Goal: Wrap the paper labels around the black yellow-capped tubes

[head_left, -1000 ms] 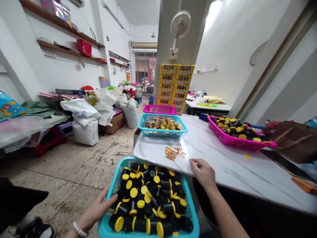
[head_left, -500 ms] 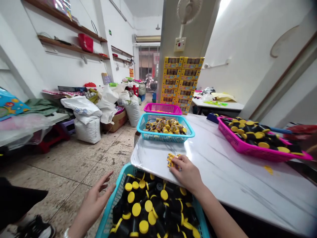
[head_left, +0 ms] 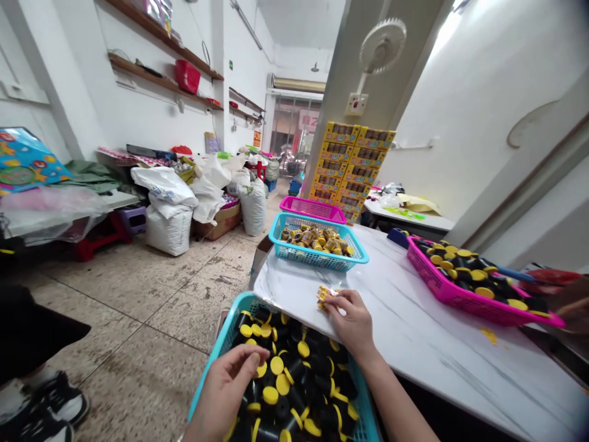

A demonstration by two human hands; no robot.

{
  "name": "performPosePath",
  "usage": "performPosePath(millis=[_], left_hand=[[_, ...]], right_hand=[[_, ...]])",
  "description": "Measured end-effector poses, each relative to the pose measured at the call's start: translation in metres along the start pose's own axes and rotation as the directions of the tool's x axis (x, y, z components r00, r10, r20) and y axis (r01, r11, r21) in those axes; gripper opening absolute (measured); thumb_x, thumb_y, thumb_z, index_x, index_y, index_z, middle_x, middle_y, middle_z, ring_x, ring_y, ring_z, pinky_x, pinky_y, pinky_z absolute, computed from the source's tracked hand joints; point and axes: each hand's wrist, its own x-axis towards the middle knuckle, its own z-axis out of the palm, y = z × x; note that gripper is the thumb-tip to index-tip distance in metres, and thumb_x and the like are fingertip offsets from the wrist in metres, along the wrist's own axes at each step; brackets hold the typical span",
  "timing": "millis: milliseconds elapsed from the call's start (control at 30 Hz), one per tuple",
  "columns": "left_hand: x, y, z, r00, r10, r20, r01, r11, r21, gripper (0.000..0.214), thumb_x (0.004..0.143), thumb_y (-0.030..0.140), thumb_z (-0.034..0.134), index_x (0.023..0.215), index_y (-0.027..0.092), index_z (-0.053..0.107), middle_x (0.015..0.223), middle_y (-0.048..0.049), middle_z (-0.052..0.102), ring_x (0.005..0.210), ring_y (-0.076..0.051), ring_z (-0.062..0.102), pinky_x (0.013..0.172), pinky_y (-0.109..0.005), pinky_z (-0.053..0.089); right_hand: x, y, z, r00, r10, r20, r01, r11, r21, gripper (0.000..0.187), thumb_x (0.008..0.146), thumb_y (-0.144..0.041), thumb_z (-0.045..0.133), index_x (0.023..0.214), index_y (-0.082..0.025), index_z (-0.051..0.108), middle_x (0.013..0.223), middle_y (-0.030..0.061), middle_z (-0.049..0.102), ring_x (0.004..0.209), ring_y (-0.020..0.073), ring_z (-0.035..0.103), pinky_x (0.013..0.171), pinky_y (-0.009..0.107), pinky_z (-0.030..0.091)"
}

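Note:
My right hand [head_left: 352, 319] is over the near edge of the white table, with thumb and fingertips pinching a small stack of yellow printed labels [head_left: 323, 296]. Its fingers partly cover them. My left hand [head_left: 225, 383] reaches over the left side of a blue basket [head_left: 209, 368], fingers loosely curled and thumb just apart from them, with nothing visible in it. Below it lie many black canisters with yellow lids [head_left: 282, 385], heaped in the basket. The left fingertips are close to the canisters; whether they touch one is unclear.
On the marble-patterned table [head_left: 396, 325] stand a blue basket of yellow-labelled canisters [head_left: 322, 264] and a pink basket of black canisters [head_left: 464, 301]. An empty-looking pink basket [head_left: 313, 207] sits behind, near stacked yellow boxes [head_left: 354, 172]. White sacks [head_left: 170, 221] line the left.
My left hand has moved right, from beside the blue basket to above the canisters, its fingers curling in. My right hand stays at the labels, its fingers lifted into a pinch. The view has shifted slightly.

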Motion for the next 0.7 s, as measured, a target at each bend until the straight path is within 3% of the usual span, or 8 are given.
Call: performPosePath(millis=[133, 200, 300, 433, 500, 600, 700], left_hand=[[0.001, -0.007, 0.01, 0.996, -0.054, 0.075, 0.063, 0.991, -0.12, 0.035, 0.083, 0.048, 0.064, 0.095, 0.016, 0.071, 0.093, -0.0096, 0.072, 0.085, -0.021, 0.065, 0.069, -0.027, 0.051], [0.0, -0.01, 0.014, 0.992, -0.101, 0.079, 0.112, 0.982, -0.153, 0.035, 0.082, 0.046, 0.066, 0.098, 0.015, 0.069, 0.094, -0.0099, 0.072, 0.082, -0.019, 0.064, 0.067, -0.026, 0.05], [0.0, -0.013, 0.016, 0.987, -0.153, 0.057, 0.161, 0.975, -0.155, 0.037, 0.081, 0.044, 0.067, 0.104, 0.015, 0.065, 0.095, -0.0096, 0.07, 0.081, -0.018, 0.063, 0.068, -0.026, 0.05], [0.002, -0.016, 0.015, 0.991, -0.133, 0.027, 0.136, 0.98, -0.142, 0.038, 0.079, 0.041, 0.07, 0.106, 0.015, 0.063, 0.098, -0.0086, 0.069, 0.083, -0.017, 0.062, 0.07, -0.026, 0.049], [0.003, -0.019, 0.015, 0.992, -0.122, 0.039, 0.126, 0.984, -0.125, 0.033, 0.078, 0.039, 0.071, 0.099, 0.015, 0.066, 0.094, -0.0072, 0.069, 0.081, -0.016, 0.061, 0.069, -0.025, 0.048], [0.003, -0.02, 0.013, 0.993, -0.113, 0.032, 0.116, 0.99, -0.079, 0.025, 0.081, 0.039, 0.067, 0.084, 0.014, 0.066, 0.076, -0.0032, 0.066, 0.068, -0.014, 0.057, 0.062, -0.023, 0.044], [0.003, -0.02, 0.012, 0.994, -0.106, 0.037, 0.106, 0.994, -0.014, 0.023, 0.081, 0.037, 0.066, 0.078, 0.014, 0.065, 0.068, -0.0009, 0.061, 0.06, -0.012, 0.051, 0.056, -0.022, 0.04]], right_hand=[[-0.016, -0.033, -0.005, 0.996, -0.02, -0.085, 0.038, 0.978, 0.207, 0.009, 0.086, -0.026, 0.063, 0.083, -0.022, 0.071, 0.109, 0.0087, 0.061, 0.102, 0.0222, 0.061, 0.073, 0.031, 0.055], [-0.025, -0.049, -0.005, 1.0, -0.003, -0.017, 0.008, 0.96, 0.281, 0.007, 0.087, -0.023, 0.062, 0.084, -0.022, 0.069, 0.109, 0.0084, 0.063, 0.103, 0.0221, 0.061, 0.072, 0.03, 0.055], [-0.04, -0.071, 0.0, 0.981, 0.016, 0.194, -0.096, 0.907, 0.41, 0.006, 0.087, -0.02, 0.061, 0.085, -0.023, 0.066, 0.097, 0.0054, 0.066, 0.09, 0.019, 0.064, 0.074, 0.03, 0.055], [-0.059, -0.091, 0.012, 0.91, -0.042, 0.413, -0.195, 0.836, 0.513, 0.017, 0.086, -0.018, 0.062, 0.1, -0.025, 0.068, 0.102, 0.0061, 0.063, 0.092, 0.0197, 0.063, 0.08, 0.033, 0.054], [-0.067, -0.097, 0.018, 0.887, 0.001, 0.461, -0.286, 0.786, 0.549, 0.035, 0.084, -0.02, 0.064, 0.118, -0.027, 0.063, 0.113, 0.0079, 0.06, 0.092, 0.0193, 0.064, 0.079, 0.032, 0.055], [-0.07, -0.099, 0.02, 0.84, 0.099, 0.534, -0.465, 0.64, 0.612, 0.055, 0.08, -0.025, 0.069, 0.132, -0.029, 0.051, 0.12, 0.0086, 0.058, 0.083, 0.0169, 0.065, 0.072, 0.031, 0.056], [-0.063, -0.097, 0.015, 0.738, 0.136, 0.661, -0.597, 0.588, 0.546, 0.035, 0.083, -0.034, 0.066, 0.116, -0.022, 0.062, 0.1, 0.006, 0.066, 0.071, 0.015, 0.063, 0.06, 0.026, 0.053]])
